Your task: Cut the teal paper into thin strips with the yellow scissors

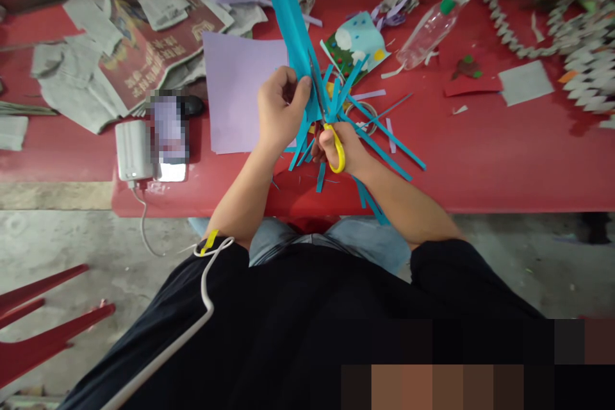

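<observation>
My left hand pinches a long folded sheet of blue paper near its lower end, thumb and fingers closed on it. In my right hand are yellow-handled scissors, the thumb through one loop. Their blades point away from me and lie along the right edge of the blue paper; whether they are apart is hard to see. Several narrow blue paper strips fan out around and beneath my right hand. Left of the blue paper lies a lilac paper sheet, partly behind my left hand.
On the red table stand a power bank with a cable and a blurred phone. Newspapers cover the left back. A clear plastic bottle, a painted card and folded paper chains lie rightward.
</observation>
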### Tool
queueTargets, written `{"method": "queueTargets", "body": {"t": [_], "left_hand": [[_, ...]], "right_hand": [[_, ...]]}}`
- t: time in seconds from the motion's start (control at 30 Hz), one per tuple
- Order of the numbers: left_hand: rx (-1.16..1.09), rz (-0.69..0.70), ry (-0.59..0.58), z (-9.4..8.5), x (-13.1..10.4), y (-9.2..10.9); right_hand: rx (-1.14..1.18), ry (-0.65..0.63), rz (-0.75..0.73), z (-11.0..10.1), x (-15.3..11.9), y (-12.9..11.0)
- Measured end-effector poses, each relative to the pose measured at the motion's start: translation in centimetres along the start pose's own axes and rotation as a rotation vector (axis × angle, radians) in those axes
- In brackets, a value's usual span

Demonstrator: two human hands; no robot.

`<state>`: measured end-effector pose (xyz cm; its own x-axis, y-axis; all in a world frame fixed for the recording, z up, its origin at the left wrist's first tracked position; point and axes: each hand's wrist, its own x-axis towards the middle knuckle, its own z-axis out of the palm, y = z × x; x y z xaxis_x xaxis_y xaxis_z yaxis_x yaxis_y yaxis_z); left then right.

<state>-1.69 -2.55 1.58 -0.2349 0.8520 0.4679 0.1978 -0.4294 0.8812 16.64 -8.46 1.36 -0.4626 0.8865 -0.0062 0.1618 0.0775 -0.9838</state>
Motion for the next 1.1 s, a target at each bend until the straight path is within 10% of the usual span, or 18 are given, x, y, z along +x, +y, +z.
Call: {"method": "queueTargets", "body": {"t": [1.1], "left_hand": [[0.025,-0.027,-0.011,-0.1,0.2,1.0]], "right_hand": [[-0.017,-0.057,0.04,-0.9,0.1,0.9]]}}
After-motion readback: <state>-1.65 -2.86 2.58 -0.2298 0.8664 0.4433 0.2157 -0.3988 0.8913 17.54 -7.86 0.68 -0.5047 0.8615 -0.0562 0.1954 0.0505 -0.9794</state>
